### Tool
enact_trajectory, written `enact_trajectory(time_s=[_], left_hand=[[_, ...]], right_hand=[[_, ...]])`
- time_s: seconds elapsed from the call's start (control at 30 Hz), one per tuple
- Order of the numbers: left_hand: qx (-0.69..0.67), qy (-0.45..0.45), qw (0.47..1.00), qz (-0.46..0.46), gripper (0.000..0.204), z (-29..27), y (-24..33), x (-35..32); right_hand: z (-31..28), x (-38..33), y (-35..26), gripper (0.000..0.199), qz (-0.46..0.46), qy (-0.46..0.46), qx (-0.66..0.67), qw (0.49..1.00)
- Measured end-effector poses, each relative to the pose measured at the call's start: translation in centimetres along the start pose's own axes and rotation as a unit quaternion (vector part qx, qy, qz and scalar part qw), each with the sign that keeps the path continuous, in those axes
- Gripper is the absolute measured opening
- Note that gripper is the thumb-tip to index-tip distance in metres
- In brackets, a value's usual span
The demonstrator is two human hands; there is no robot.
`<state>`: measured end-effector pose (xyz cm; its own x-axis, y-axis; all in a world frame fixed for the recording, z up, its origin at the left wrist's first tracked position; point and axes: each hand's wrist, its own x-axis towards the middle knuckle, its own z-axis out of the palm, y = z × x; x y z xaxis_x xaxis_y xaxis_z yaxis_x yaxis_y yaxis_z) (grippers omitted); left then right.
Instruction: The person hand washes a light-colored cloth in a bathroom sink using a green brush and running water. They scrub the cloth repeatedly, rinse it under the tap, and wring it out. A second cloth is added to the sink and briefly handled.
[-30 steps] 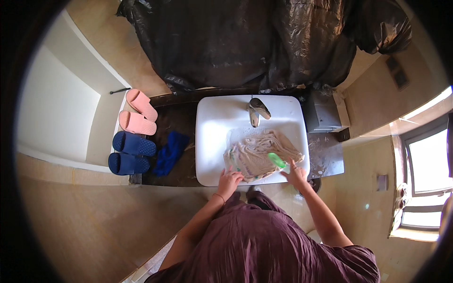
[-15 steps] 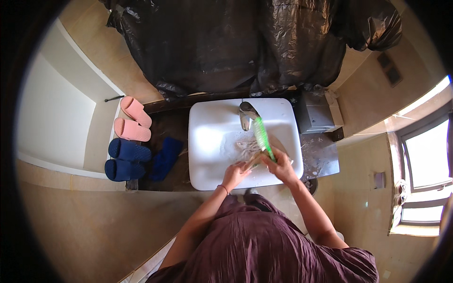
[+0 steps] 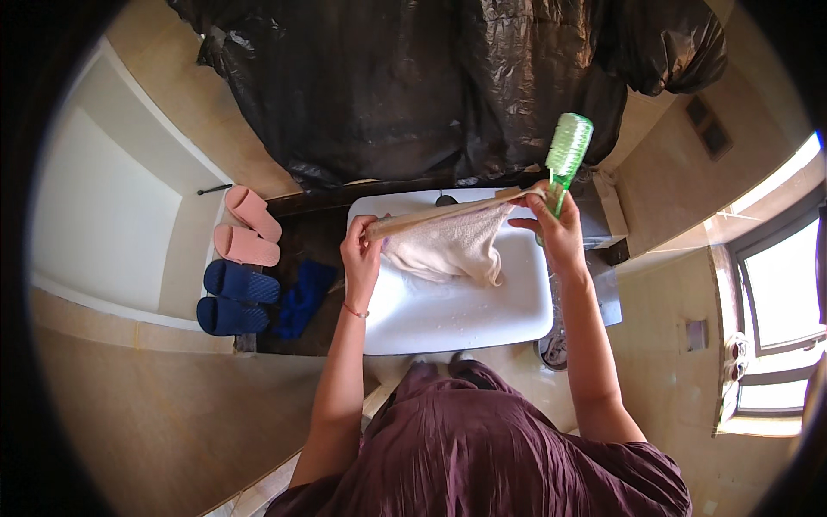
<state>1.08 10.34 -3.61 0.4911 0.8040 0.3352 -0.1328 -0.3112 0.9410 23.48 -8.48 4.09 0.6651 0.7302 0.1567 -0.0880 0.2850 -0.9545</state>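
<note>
Left hand [image 3: 362,250] pinched one towel [image 3: 448,246] corner, right hand [image 3: 556,228] gripped the other plus green brush [image 3: 566,155], towel stretched above white sink [image 3: 465,319]

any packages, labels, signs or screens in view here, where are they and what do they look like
No packages, labels, signs or screens are visible.
Closest thing: two small dark square wall plates, upper right on the beige tiled wall, nothing readable.
Black plastic sheeting hangs behind the white sink, crinkled and unmarked.
</note>
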Motion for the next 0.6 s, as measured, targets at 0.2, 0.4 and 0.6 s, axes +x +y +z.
enact_trajectory(time_s=[0.2,0.4,0.6], left_hand=[[0.324,-0.049,0.938,0.112,0.018,-2.3,-3.1,-2.3],[0.408,-0.344,0.845,-0.024,0.028,-0.1,-10.9,-12.5],[0.424,-0.390,0.812,0.089,0.041,2.6,-10.2,-20.1]], right_hand=[[-3.5,-1.5,3.5,0.018,0.109,-0.002,-0.005,0.994],[-12.6,-6.6,14.9,0.013,0.196,-0.052,-0.333,0.921],[-11.3,-11.8,16.9,0.056,0.212,-0.005,-0.651,0.728]])
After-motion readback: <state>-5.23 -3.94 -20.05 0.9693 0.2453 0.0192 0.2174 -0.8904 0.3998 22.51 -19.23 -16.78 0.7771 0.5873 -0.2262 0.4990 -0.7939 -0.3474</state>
